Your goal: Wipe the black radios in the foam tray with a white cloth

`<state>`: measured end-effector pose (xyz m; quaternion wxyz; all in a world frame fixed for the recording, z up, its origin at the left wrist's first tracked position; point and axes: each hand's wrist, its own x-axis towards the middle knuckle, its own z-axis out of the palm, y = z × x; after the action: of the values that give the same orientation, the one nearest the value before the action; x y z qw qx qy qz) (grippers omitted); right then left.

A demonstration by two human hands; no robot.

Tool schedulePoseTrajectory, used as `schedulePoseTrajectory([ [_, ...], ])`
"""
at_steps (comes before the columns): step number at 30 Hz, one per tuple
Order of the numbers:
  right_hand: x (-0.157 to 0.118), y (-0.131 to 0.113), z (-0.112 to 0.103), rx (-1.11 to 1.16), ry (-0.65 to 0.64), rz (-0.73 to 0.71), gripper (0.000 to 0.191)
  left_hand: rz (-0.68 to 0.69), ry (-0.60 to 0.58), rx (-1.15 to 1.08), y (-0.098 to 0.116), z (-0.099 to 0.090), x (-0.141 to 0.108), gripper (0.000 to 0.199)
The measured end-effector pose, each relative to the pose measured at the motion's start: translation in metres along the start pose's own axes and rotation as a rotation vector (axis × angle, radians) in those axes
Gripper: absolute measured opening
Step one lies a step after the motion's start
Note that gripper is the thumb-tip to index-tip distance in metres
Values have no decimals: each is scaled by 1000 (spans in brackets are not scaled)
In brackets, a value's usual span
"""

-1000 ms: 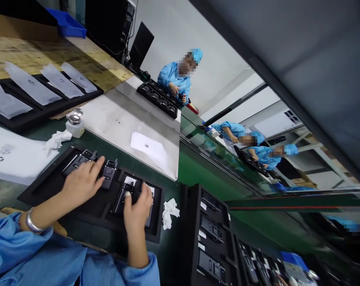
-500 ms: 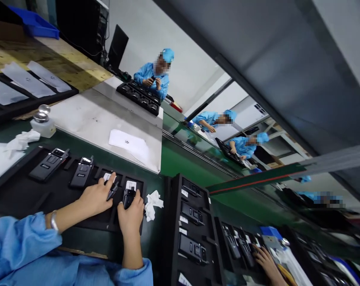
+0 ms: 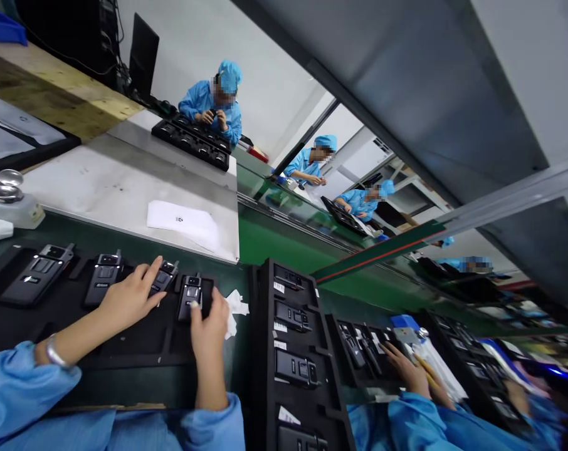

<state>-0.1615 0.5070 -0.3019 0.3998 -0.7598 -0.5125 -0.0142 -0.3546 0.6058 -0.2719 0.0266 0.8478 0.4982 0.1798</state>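
Note:
A black foam tray (image 3: 138, 341) holds several black handheld radios in a row. My left hand (image 3: 128, 297) has its thumb and fingers about the third radio (image 3: 164, 277), which lies slightly tilted; part of it is hidden by the hand. My right hand (image 3: 211, 326) is open beside the rightmost radio (image 3: 190, 297), the thumb tip at that radio's lower edge and the fingers apart from it. Further left lie a second radio (image 3: 104, 279) and the leftmost radio (image 3: 38, 275), both face up and untouched.
A tall foam tray (image 3: 260, 376) with radios stands to the right. Crumpled tissue (image 3: 236, 310) lies between the trays. Beyond are white sheets (image 3: 183, 222) and a pump bottle (image 3: 15, 203). A co-worker's hand (image 3: 409, 369) reaches over another tray; other people sit further back.
Both radios at my hands now lie face up in the tray. My right hand has loosened from the rightmost one. The view has swung to the right.

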Motion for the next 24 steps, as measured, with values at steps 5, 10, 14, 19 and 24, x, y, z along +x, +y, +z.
schedulePoseTrajectory([
  [5,-19,66,-36,-184,12,131,38,200,113,-201,-23,16,-50,42],
  [10,-15,85,-31,-202,-70,118,34,333,31,-317,-27,34,-68,35],
  [14,-10,82,-33,-179,-46,135,26,322,2,-356,-27,35,-66,36],
  [19,-11,79,-62,-135,9,189,33,302,34,-436,-30,35,-67,34],
  [24,2,87,-121,-64,69,255,35,341,37,-430,-32,40,-67,33],
])
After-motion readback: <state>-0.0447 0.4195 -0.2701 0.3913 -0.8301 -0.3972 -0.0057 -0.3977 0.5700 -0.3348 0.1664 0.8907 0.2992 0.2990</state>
